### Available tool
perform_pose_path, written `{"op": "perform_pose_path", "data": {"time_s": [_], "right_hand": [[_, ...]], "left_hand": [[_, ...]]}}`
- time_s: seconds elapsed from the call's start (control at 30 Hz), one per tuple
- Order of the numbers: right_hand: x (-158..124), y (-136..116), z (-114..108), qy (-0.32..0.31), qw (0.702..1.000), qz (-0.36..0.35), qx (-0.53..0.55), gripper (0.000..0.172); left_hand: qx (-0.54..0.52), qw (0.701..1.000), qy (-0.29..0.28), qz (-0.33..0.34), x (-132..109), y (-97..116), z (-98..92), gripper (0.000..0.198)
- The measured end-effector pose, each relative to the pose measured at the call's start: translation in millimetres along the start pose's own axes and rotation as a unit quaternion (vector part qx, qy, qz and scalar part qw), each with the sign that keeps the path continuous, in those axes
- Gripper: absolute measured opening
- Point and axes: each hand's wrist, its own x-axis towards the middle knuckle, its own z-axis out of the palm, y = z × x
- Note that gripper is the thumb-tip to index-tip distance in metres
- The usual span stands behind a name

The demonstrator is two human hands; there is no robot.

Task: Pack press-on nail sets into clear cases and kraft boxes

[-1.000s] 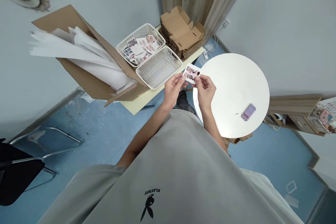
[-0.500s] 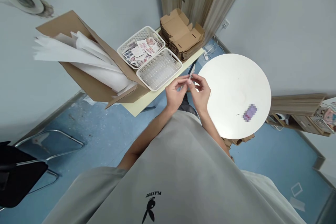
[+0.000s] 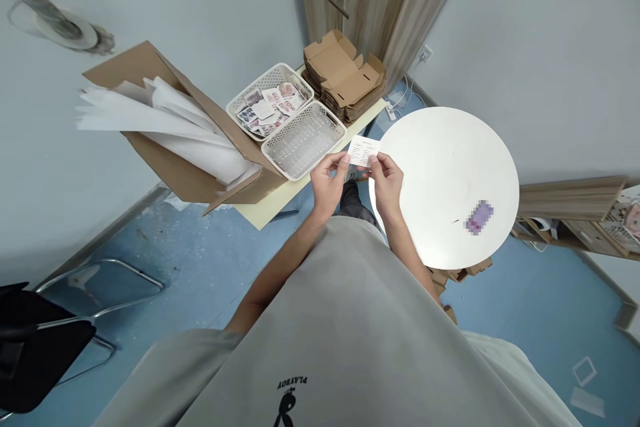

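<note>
A small white printed card (image 3: 362,148) is held up between my two hands, its face with lines of text turned toward me. My left hand (image 3: 329,181) pinches the card's left edge between thumb and fingers. On the opposite edge, my right hand (image 3: 388,180) grips it the same way, the thumb lying over the lower right corner. Both hands are in the air between the yellow table (image 3: 261,212) and the round white table (image 3: 450,167). The print is too small to read.
On the yellow table stand a white basket of printed cards (image 3: 273,107), another white basket with clear plastic pieces (image 3: 305,140), folded cardboard boxes (image 3: 345,77) and a large carton (image 3: 200,90) of white sheets. A blurred purple object (image 3: 479,217) lies on the round table. A black chair (image 3: 45,340) stands left.
The card, seen nearly edge-on before, now faces me and lies flat between my hands. My hands have spread slightly apart along it, and the view has shifted a little.
</note>
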Motion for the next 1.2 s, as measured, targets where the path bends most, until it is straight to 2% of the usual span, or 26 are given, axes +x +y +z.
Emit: {"op": "perform_pose_path", "data": {"time_s": [0.1,0.27,0.43,0.53,0.63,0.73,0.8,0.87,0.93,1.0,1.07,1.13,1.2], "right_hand": [[0.8,7.7,-0.9,-0.022,0.999,0.034,0.018,0.053],[-5.1,8.4,2.6,-0.080,0.992,0.073,0.069,0.056],[-15.3,8.1,-2.8,-0.090,0.987,0.072,0.109,0.054],[-22.1,20.5,-13.6,-0.056,0.991,0.074,0.098,0.056],[-31.7,39.6,-25.4,0.018,0.992,0.099,0.076,0.059],[-45.3,55.6,-35.6,0.082,0.987,0.114,0.077,0.052],[-55.2,62.6,-41.3,0.104,0.984,0.112,0.089,0.047],[-64.3,68.7,-45.9,0.120,0.980,0.115,0.110,0.046],[-71.6,76.3,-49.2,0.129,0.973,0.130,0.137,0.048],[-76.5,86.4,-51.5,0.131,0.968,0.147,0.157,0.057],[-78.9,98.9,-53.9,0.133,0.965,0.159,0.158,0.062],[-79.1,113.2,-58.6,0.156,0.962,0.173,0.146,0.059],[-78.0,128.5,-67.8,0.204,0.953,0.189,0.122,0.056]], "left_hand": [[-0.007,1.000,-0.010,0.021,-6.8,8.9,4.7,0.042],[0.023,0.995,-0.075,0.058,-23.2,24.5,15.5,0.036],[0.037,0.993,-0.100,0.044,-33.8,22.4,18.9,0.037],[-0.004,0.992,-0.125,-0.018,-36.0,13.8,17.3,0.040],[-0.042,0.983,-0.128,-0.121,-35.8,-0.2,14.0,0.045],[-0.053,0.963,-0.129,-0.231,-33.4,-16.0,9.5,0.037],[-0.071,0.937,-0.141,-0.312,-31.0,-25.4,7.1,0.025],[-0.098,0.894,-0.162,-0.406,-28.8,-33.8,6.2,0.012],[-0.125,0.831,-0.189,-0.507,-27.7,-42.8,7.0,0.007],[-0.140,0.759,-0.216,-0.598,-28.5,-53.9,9.1,0.016],[-0.134,0.703,-0.236,-0.658,-31.1,-67.6,11.6,0.022],[-0.104,0.679,-0.255,-0.681,-34.3,-83.5,14.1,0.019],[-0.064,0.685,-0.283,-0.669,-36.2,-100.2,17.3,0.010]]}}
